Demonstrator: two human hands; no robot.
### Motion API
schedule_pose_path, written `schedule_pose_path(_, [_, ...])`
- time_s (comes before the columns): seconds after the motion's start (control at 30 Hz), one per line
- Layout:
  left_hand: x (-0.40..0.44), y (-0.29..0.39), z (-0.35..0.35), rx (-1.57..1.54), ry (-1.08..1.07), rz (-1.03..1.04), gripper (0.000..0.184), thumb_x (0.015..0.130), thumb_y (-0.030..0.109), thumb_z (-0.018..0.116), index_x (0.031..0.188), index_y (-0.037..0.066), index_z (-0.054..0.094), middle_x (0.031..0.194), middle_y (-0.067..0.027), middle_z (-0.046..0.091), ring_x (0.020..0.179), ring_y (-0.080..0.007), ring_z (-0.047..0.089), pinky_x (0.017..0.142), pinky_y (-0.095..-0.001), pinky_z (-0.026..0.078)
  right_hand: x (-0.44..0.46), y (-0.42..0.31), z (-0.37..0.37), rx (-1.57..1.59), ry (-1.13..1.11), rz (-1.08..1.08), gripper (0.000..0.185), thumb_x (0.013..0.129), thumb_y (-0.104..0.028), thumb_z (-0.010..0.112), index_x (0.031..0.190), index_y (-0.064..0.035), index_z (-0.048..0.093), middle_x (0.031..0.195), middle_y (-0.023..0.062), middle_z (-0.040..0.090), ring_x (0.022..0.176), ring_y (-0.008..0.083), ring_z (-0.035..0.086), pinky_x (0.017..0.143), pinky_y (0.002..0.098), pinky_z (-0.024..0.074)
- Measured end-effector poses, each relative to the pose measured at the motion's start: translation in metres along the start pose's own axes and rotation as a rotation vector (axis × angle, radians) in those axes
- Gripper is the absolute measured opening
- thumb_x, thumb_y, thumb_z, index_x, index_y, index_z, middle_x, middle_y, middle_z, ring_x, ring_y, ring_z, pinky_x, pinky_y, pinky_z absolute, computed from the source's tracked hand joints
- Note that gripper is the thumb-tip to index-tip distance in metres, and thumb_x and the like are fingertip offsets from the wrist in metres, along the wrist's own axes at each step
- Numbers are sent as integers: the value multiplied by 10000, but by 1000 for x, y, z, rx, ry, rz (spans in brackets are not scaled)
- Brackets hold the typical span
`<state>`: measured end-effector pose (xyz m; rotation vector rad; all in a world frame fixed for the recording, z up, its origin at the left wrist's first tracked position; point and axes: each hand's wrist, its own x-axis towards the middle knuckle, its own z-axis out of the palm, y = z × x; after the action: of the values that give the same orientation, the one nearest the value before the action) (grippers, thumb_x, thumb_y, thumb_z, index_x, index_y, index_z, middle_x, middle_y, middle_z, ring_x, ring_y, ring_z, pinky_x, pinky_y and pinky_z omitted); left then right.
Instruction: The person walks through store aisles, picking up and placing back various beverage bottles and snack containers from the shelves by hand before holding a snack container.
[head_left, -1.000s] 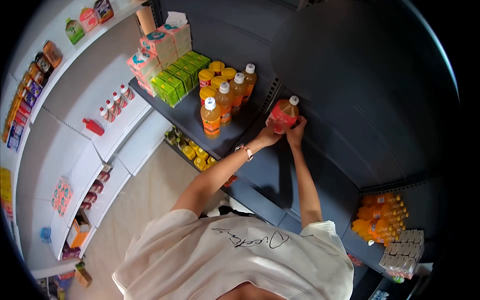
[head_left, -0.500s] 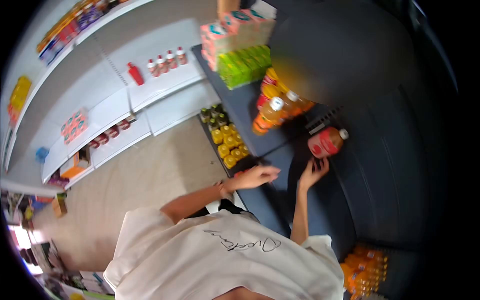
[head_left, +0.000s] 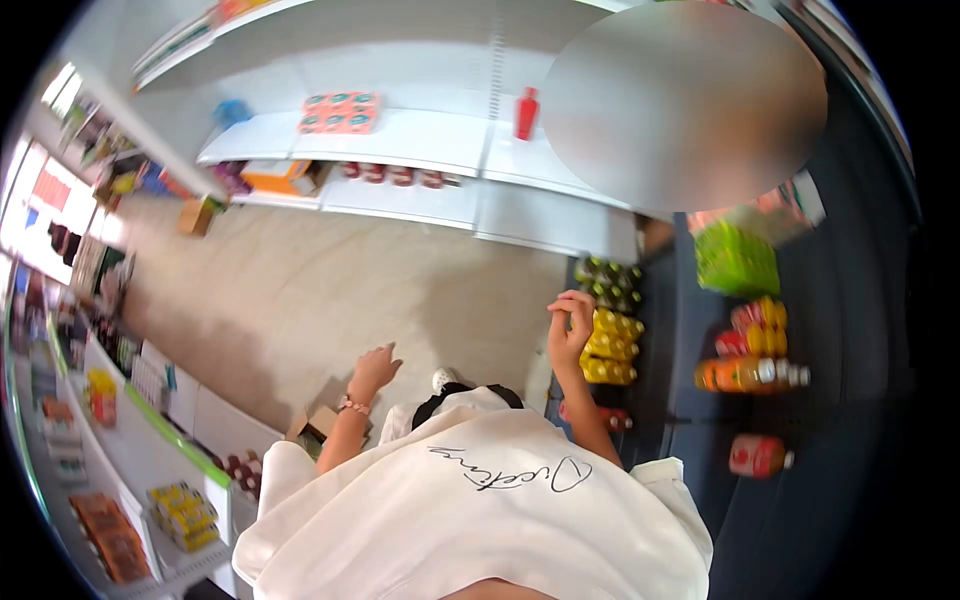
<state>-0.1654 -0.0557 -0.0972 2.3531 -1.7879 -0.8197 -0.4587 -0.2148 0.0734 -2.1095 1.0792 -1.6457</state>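
My left hand (head_left: 373,371), with a bracelet at the wrist, hangs over the floor with its fingers stretched out and nothing in it. My right hand (head_left: 570,325) holds nothing; its fingers are loosely bent and apart, just left of yellow-capped bottles (head_left: 612,347) on the low shelf. A bottle with a pink-red label (head_left: 757,456) stands untouched on the dark shelf at the right. Above it in view are orange-drink bottles (head_left: 738,376), red and yellow containers (head_left: 755,328) and green packs (head_left: 735,260).
White shelves (head_left: 420,140) along the back hold a pink pack (head_left: 340,113) and a red bottle (head_left: 526,113). An open cardboard box (head_left: 320,425) lies near my left arm. More stocked shelving (head_left: 180,420) is at the left. A blurred oval hides the upper right.
Both hands have come away from the pink-labelled bottle, which remains on the dark shelf. The view has swung left, bringing the floor and left-side shelving into sight.
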Motion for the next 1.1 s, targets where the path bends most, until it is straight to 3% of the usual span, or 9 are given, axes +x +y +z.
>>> schedule_pose_path(0.2, [-14, -22, -33, -360, 24, 18, 525, 868, 385, 542, 1292, 91, 444, 1084, -214, 599, 986, -360, 577, 838, -428, 465, 18, -46, 157, 222, -191, -61, 168, 723, 104, 556, 749, -61, 567, 779, 66, 568, 775, 248, 514, 705, 331, 415])
schedule_pose_path(0.47, [-28, -93, -77, -354, -62, -285, 533, 870, 395, 531, 1286, 71, 453, 1117, -203, 593, 1033, -342, 565, 867, -434, 459, 26, -87, 279, 266, -353, -149, 196, 689, 109, 572, 747, -78, 560, 761, 41, 569, 768, 229, 506, 720, 324, 414])
schedule_pose_path(0.77, [66, -187, -137, -482, 28, -333, 546, 855, 409, 550, 1277, 76, 458, 1123, -198, 591, 1034, -350, 565, 866, -438, 462, 70, -39, 427, 262, -513, 13, 187, 682, 97, 579, 776, -64, 557, 732, 43, 543, 712, 192, 495, 662, 295, 411])
schedule_pose_path(0.93, [136, -255, -216, -421, 27, -399, 534, 864, 394, 542, 1275, 65, 454, 1117, -202, 591, 1019, -361, 567, 862, -442, 457, 133, -30, 537, 274, -580, 30, 180, 696, 87, 576, 799, -60, 564, 755, 39, 576, 705, 178, 503, 650, 285, 421])
schedule_pose_path(1.03, [172, -298, -259, -570, 430, -221, 506, 873, 367, 536, 1255, 43, 460, 1079, -213, 597, 983, -373, 571, 849, -451, 450, 165, -31, 608, 354, -689, 130, 169, 715, 82, 564, 814, -55, 576, 770, 38, 593, 712, 175, 510, 658, 285, 432])
schedule_pose_path(1.1, [181, -317, -289, -552, 459, -315, 508, 868, 367, 540, 1252, 43, 462, 1074, -213, 600, 983, -373, 571, 851, -452, 448, 179, -37, 659, 445, -788, 164, 167, 728, 84, 553, 823, -48, 589, 772, 32, 597, 727, 169, 511, 672, 281, 441])
